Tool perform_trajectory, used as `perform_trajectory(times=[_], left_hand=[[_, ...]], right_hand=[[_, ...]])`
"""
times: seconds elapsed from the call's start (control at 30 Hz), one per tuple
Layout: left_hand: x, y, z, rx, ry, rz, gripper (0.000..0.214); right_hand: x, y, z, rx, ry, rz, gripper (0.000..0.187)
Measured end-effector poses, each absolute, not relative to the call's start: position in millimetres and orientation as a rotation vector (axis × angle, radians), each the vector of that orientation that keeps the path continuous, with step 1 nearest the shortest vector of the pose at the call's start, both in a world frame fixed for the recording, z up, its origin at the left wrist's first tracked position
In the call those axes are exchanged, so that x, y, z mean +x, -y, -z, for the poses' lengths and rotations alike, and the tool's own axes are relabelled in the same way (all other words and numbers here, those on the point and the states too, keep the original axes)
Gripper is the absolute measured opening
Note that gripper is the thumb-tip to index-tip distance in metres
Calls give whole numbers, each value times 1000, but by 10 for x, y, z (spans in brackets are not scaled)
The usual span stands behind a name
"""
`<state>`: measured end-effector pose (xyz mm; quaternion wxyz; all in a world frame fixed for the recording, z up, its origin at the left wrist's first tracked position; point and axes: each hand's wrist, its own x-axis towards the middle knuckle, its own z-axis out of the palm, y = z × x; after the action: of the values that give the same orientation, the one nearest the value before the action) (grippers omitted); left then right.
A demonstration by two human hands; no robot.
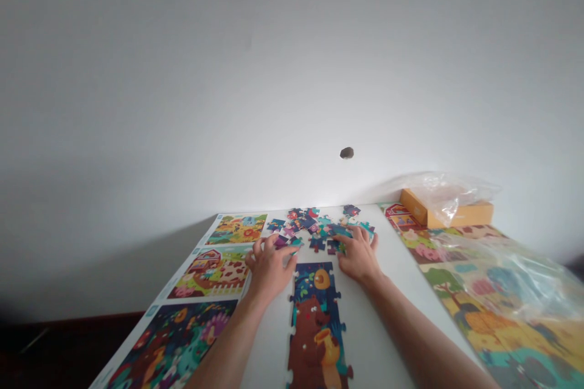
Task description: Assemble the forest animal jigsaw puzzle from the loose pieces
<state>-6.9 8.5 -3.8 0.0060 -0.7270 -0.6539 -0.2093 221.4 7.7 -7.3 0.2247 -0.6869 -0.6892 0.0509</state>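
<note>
In the head view, the left hand [270, 266] is palm down with its fingers spread and thumb held apart, the fingertips at the near left edge of a heap of loose, dark blue, teal and purple printed jigsaw pieces [306, 222]. The right hand [359, 258] is also spread, its fingers bent down over the heap's right side; no pinch shows in either. The heap lies at the far end of a white, flat-topped desk [269, 334], some pieces overlapping. Between the forearms lies a joined, upright strip of pieces showing a brown bear with a honey pot [314, 322], its side tabs free.

The pieces look like printed card: light, fairly stiff, smooth enough to slide under a fingertip. Knobs and thin necks would likely bend or fray first, so a piece is best taken by opposite straight edges of its body, or slid clear of its neighbours before lifting. The strip would probably flex and part at its seams if raised by one end; flat palms under or along both sides would suit it better.

To the left lies a white-bordered sheet with three colourful pictures [228, 270]; to the right, an open orange cardboard box [472, 214] and crumpled clear plastic [440, 185].
</note>
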Motion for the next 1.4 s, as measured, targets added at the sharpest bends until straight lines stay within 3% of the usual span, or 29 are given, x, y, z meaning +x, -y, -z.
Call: perform_trajectory(times=[0.13, 0.53, 0.83, 1.03, 1.17, 1.4], left_hand=[[-75, -78, 36, -2286, 2030, 677, 25], [-49, -25, 13, -2691, 1748, 649, 25], [-33, -33, -3, -2791, 1710, 675, 23], [-34, -25, 7, -2746, 1735, 725, 25], [-30, -66, 50, -2591, 1863, 795, 23], [-20, -92, 78, -2558, 1855, 804, 22]], right_hand=[[2247, -88, 44, -1942, 1898, -192, 51], [2204, -133, 146, -1923, 1838, -36, 26], [2269, -76, 6, -1931, 1594, 148, 35], [2218, -91, 61, -1915, 1762, 35, 24], [2176, -69, 52, -1772, 2008, -56, 36], [2146, -11, 12, -1621, 2241, -193, 35]])
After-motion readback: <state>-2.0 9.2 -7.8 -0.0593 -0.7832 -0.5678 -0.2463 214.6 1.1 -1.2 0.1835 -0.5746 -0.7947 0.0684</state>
